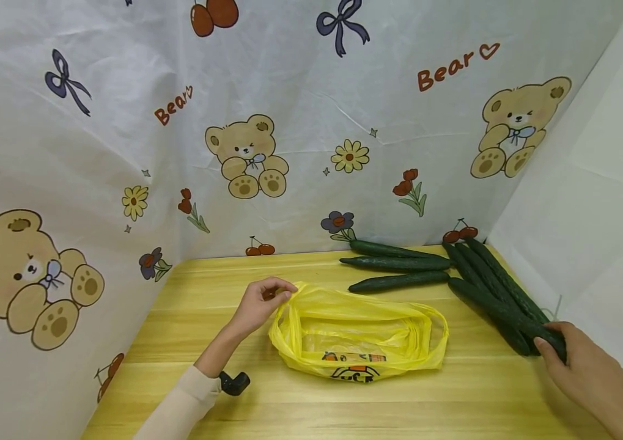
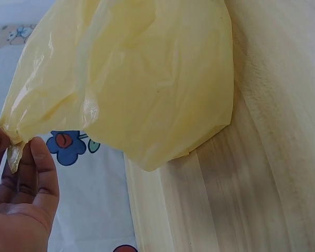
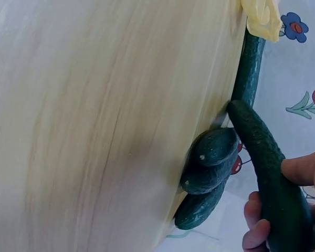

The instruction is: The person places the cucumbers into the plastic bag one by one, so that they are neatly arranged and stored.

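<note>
A yellow plastic bag [image 1: 355, 297] lies on the table with its mouth spread and printed figures on its front. At its left handle, my left hand [image 1: 253, 308] pinches the plastic between thumb and fingertips. In the left wrist view, a twisted bit of the bag [image 2: 16, 155] pokes out between those fingers. My right hand [image 1: 592, 373] grips the near end of a dark green cucumber [image 1: 501, 311], thumb on top. The right wrist view shows this cucumber [image 3: 262, 152] raised at the held end, above the blunt ends of other cucumbers [image 3: 215, 147].
More cucumbers [image 1: 493, 281] lie side by side under the held one. Behind the bag, three cucumbers [image 1: 399, 282] point left on the wooden table [image 1: 190, 305]. Cloth printed with bears [image 1: 300, 226] stands at the back and left; a white panel [image 1: 581, 208] bounds the right.
</note>
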Available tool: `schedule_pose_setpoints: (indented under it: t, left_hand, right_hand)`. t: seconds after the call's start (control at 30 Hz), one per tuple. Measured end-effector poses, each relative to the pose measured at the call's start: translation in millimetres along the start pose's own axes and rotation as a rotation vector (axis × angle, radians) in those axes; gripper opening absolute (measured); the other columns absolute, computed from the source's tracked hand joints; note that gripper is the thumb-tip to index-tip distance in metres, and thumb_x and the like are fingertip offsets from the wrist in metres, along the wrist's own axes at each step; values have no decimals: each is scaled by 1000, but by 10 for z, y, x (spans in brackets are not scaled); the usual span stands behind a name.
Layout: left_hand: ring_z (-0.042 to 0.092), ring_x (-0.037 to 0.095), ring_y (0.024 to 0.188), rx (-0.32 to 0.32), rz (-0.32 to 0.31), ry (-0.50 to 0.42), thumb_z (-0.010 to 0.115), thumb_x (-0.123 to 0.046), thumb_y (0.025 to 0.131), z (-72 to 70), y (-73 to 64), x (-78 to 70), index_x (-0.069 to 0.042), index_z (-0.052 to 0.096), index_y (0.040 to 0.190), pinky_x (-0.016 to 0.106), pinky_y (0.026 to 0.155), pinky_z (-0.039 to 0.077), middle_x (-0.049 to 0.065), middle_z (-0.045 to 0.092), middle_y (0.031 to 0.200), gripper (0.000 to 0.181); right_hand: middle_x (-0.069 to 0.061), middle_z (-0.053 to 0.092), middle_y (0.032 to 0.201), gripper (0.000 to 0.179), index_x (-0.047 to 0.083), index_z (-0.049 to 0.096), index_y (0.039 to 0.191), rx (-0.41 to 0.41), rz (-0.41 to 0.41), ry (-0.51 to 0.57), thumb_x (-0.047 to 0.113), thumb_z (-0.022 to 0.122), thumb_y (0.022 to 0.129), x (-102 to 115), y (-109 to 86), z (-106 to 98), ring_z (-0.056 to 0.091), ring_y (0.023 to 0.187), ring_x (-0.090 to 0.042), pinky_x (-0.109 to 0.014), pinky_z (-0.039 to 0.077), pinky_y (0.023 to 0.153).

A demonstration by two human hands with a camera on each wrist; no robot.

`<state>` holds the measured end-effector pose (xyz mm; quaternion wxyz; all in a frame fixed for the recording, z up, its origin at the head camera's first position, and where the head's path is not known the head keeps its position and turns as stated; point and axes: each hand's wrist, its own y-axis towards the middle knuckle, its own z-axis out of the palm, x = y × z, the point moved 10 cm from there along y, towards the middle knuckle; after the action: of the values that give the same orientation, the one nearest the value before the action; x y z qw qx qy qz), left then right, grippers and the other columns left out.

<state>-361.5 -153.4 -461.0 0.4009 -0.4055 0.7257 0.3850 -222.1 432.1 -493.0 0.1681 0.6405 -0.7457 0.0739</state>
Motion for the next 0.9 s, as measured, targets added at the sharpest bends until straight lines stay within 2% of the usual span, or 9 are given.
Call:
schedule_pose_setpoints:
  t: [0.17,0.4,0.6,0.73,0.77,0.83,0.9]
  left_hand:
    - [66,11,93,-4,6,2,69,-20,107,5,2,-16,-16,80,118,24,79,55,12,76,122,16]
    - [66,11,94,-9,26,-10,69,-19,107,5,11,-66,-14,80,118,24,80,56,13,76,122,16]
    - [68,11,96,-9,16,-11,69,-20,107,3,17,-68,-15,80,117,24,81,57,12,77,122,16]
    - [68,12,97,-6,25,-16,69,-19,107,6,11,-80,-13,80,118,24,82,57,14,76,122,17]
    - [68,11,96,-7,26,-14,69,-19,107,5,9,-84,-14,80,118,24,81,56,14,76,122,17]
    - [67,12,95,-8,26,-13,69,-19,107,4,7,-89,-14,80,119,24,80,56,13,77,123,17]
    - [66,12,94,-10,23,-12,69,-20,107,1,5,-91,-15,80,119,23,79,55,13,76,123,17]
  right_hand:
    - [-41,63,125,61,-10,52,141,-60,-14,16,42,60,110,-3,-15,-64,68,92,-57,-57,50,63]
    - [-42,62,127,62,-8,50,146,-83,-54,47,42,59,110,75,-20,-139,67,91,-57,-58,50,63]
    - [-41,64,130,58,-4,53,145,-130,-126,52,40,64,108,305,-57,-222,66,101,-60,-63,51,65]
    - [-38,67,127,53,0,56,143,-148,-179,78,38,67,107,469,-93,-247,69,98,-57,-63,52,63]
    - [-37,67,127,53,1,57,143,-145,-185,82,38,67,107,502,-95,-250,70,93,-54,-61,51,62]
    - [-35,69,124,52,3,57,144,-141,-192,89,37,68,106,553,-95,-260,71,81,-37,-53,51,58]
    - [-31,72,117,51,5,58,144,-138,-197,102,37,68,106,594,-92,-267,64,70,-20,-43,47,56]
